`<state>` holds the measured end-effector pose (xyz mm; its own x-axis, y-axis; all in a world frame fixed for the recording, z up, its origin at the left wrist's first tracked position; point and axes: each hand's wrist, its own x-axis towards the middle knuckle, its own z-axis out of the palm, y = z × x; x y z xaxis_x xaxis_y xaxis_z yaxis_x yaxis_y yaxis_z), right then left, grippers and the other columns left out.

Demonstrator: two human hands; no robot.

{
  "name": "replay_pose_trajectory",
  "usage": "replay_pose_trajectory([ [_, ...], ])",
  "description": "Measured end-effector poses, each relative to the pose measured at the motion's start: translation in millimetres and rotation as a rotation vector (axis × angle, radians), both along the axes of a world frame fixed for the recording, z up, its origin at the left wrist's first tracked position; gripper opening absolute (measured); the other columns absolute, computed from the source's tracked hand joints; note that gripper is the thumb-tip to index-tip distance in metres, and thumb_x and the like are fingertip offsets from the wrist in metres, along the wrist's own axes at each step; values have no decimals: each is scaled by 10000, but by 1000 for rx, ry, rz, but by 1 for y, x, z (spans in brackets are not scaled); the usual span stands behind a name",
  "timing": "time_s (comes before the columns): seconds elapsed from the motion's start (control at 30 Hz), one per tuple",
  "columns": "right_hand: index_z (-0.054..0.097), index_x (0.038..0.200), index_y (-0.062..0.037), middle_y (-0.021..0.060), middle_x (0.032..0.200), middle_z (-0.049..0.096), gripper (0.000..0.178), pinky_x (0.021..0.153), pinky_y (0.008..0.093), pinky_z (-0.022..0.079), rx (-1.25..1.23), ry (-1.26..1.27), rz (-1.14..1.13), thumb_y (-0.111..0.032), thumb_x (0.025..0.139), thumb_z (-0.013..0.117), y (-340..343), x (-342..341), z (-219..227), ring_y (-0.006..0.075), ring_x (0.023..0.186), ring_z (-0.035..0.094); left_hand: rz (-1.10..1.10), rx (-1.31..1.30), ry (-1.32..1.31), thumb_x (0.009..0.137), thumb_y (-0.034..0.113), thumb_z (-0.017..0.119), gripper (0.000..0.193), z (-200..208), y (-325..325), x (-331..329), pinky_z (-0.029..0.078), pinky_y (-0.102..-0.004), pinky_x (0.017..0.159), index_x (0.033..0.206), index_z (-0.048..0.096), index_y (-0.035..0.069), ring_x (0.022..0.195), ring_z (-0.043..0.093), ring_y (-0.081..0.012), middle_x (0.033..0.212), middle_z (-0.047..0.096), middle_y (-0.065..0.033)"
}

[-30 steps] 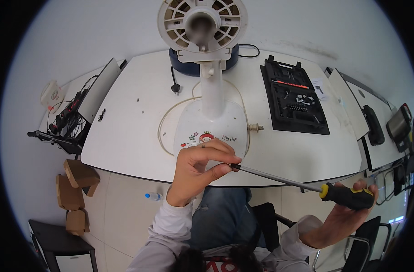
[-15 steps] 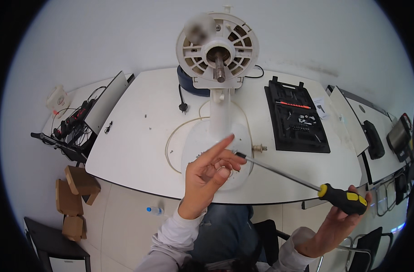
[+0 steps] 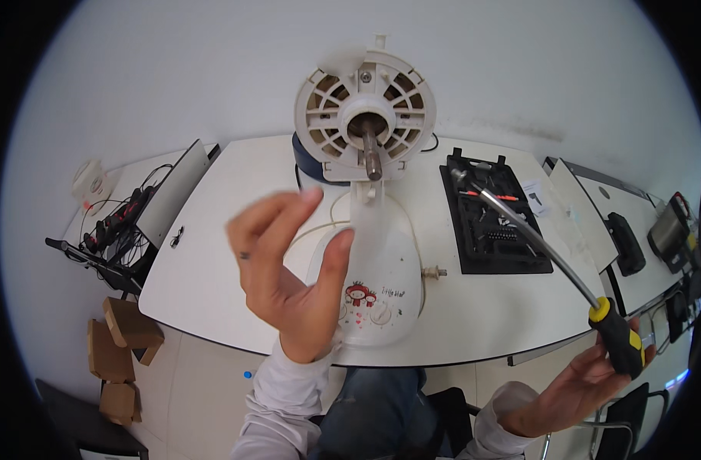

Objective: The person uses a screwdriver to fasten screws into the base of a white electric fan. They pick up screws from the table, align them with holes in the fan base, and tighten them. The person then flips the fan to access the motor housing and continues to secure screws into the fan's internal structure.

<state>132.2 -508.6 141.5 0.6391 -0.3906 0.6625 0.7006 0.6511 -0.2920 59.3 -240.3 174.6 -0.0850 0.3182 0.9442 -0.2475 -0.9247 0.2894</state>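
Note:
In my right hand is a screwdriver with a black and yellow handle. Its long metal shaft slants up and left, the tip hovering over the black tool case; a small pale blur shows at the tip. My left hand is raised above the table, thumb and forefinger apart, with nothing visible in it. Beyond it stands a white electric fan without its blades: the motor housing has a bare metal shaft pointing toward me. The fan's base bears a red cartoon print.
The white table carries the fan's pale cord and a plug. A dark blue round object sits behind the fan. Cardboard boxes are on the floor at left. A side table holds tangled cables.
My left hand has moved left and up, away from the screwdriver tip. The screwdriver has swung upright, its tip rising from over the fan base to over the tool case. The view has shifted slightly.

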Motion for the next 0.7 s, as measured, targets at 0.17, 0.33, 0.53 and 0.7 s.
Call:
replay_pose_trajectory([
  [0.17,289,1331,-131,198,1322,360,416,1034,358,360,-78,10,-275,-224,941,401,18,4,3,276,1239,380,324,354,145,595,354,791,770,39,26,28,322,-414,976,1225,460,62,1202,353,-292,1268,439,-100],
  [0.33,319,1315,-137,182,1321,362,395,1040,365,347,-161,-184,-90,-232,940,400,16,16,-1,259,1242,381,236,227,445,386,513,787,1222,50,45,28,245,-463,1034,1374,224,67,1297,190,-375,1431,242,-124],
  [0.53,319,1319,-145,184,1319,358,406,1055,338,326,-139,40,-278,-285,944,388,35,16,4,240,1230,401,275,83,611,379,186,816,1193,52,34,29,278,-432,1027,1386,186,70,1274,250,-374,1443,207,-137],
  [0.7,328,1310,-142,182,1322,361,400,1055,357,324,-136,-178,-89,-284,942,398,33,24,-4,243,1227,406,71,140,523,392,53,784,1168,50,45,34,322,-403,1008,1393,183,79,1270,287,-335,1440,218,-135],
])
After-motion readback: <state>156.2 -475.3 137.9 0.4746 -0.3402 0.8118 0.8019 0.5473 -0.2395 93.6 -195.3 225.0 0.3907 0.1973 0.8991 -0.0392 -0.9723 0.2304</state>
